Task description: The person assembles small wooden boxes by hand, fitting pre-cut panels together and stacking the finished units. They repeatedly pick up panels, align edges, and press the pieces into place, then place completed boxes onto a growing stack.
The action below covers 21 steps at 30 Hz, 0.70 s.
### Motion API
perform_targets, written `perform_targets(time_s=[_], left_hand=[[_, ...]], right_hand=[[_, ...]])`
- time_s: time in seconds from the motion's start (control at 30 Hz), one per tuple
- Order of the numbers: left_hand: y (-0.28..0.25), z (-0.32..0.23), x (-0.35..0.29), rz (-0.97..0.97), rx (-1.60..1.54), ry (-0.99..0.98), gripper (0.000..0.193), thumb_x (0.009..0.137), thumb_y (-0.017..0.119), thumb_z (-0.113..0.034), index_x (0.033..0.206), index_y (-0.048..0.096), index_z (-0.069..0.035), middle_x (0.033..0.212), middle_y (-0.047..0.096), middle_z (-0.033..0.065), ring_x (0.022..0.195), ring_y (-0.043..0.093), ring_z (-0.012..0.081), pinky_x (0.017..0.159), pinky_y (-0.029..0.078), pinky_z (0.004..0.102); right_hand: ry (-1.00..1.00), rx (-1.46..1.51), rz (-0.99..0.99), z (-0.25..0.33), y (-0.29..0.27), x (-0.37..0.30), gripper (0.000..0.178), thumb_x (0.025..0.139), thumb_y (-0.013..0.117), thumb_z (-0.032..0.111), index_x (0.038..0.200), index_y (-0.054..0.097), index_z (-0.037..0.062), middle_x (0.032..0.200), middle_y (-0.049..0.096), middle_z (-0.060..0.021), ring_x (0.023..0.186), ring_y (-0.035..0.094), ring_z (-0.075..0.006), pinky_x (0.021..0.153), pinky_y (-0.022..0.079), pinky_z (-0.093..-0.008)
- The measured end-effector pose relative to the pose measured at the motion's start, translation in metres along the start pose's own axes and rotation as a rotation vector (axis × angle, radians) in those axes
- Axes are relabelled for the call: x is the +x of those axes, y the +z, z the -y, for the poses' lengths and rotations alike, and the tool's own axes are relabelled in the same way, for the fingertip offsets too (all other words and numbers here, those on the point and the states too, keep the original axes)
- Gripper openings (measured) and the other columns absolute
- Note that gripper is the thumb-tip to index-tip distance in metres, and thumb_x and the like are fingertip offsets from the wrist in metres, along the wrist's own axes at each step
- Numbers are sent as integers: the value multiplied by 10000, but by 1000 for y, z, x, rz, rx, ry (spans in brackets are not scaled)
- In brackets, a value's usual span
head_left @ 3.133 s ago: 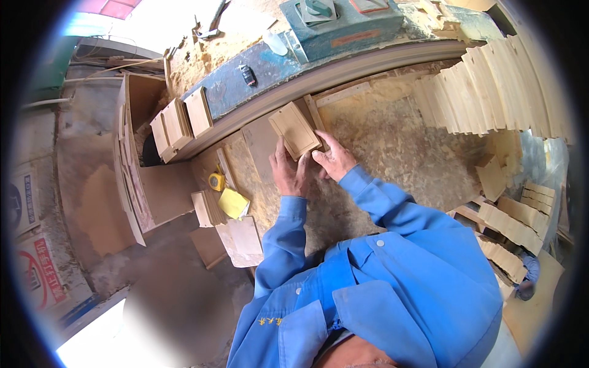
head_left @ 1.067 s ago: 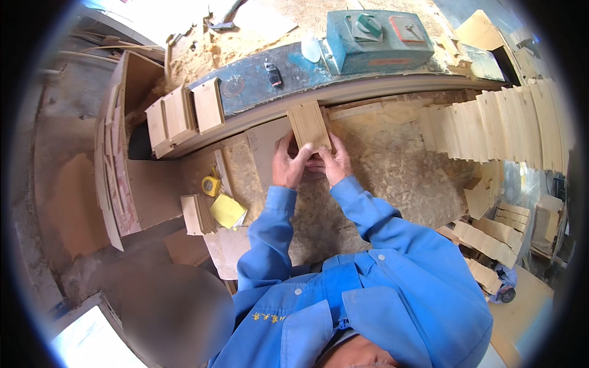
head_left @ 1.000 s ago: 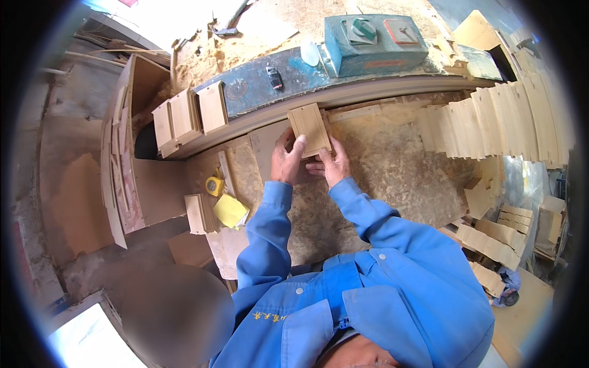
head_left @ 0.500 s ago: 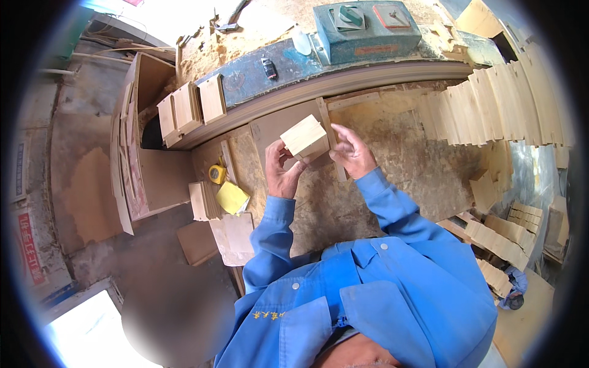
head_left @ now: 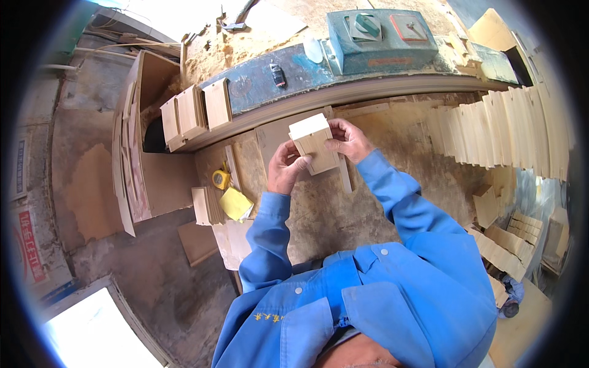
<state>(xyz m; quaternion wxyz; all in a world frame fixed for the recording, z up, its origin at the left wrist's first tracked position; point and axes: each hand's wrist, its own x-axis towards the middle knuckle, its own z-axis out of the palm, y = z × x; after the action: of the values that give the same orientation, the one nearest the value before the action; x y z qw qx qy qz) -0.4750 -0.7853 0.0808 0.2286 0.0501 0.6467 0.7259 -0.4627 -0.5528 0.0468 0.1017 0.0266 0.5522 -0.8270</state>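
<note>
Between my two hands is a small pale wooden box, held up over the workbench and slightly tilted, with a bright end face on top and a flat panel toward me. My left hand grips its left side, thumb on the front panel. On the upper right side my right hand is closed on it, thumb also against the front. The fingers behind the box are partly hidden.
Light wooden pieces stand on the blue machine's left end. A long row of boards stands at right. A yellow tape measure and yellow pad lie left on the bench. A control box with switches sits behind.
The wooden box has been turned so that a broad panel now faces me. My right hand, earlier apart from it with fingers spread, has closed on its right side.
</note>
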Motion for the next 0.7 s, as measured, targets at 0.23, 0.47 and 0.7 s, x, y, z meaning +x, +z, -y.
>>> perform_targets(time_s=[0.23, 0.47, 0.7], left_hand=[[-15, 15, 49, -120, -128, -166, 535, 959, 737, -337, 1300, 615, 58, 1177, 708, 97, 1064, 668, 160, 974, 520, 325], [-12, 20, 68, -184, -269, -238, 514, 951, 755, -330, 1267, 636, 57, 1128, 722, 103, 995, 700, 170, 906, 557, 315], [-16, 24, 66, -147, -383, -207, 481, 958, 750, -299, 1259, 627, 57, 1134, 720, 105, 1006, 695, 167, 921, 547, 312]], right_hand=[[206, -28, -202, -8, 2, 44, 598, 854, 840, 378, 1229, 655, -50, 1142, 714, -126, 1044, 669, -188, 928, 523, -327], [190, 48, -332, -8, 6, 61, 498, 855, 831, 318, 1152, 689, -55, 1071, 735, -122, 949, 690, -189, 853, 545, -327], [151, -138, -430, -7, 16, 58, 465, 822, 837, 306, 1057, 692, -68, 1005, 734, -130, 890, 692, -188, 804, 553, -332]])
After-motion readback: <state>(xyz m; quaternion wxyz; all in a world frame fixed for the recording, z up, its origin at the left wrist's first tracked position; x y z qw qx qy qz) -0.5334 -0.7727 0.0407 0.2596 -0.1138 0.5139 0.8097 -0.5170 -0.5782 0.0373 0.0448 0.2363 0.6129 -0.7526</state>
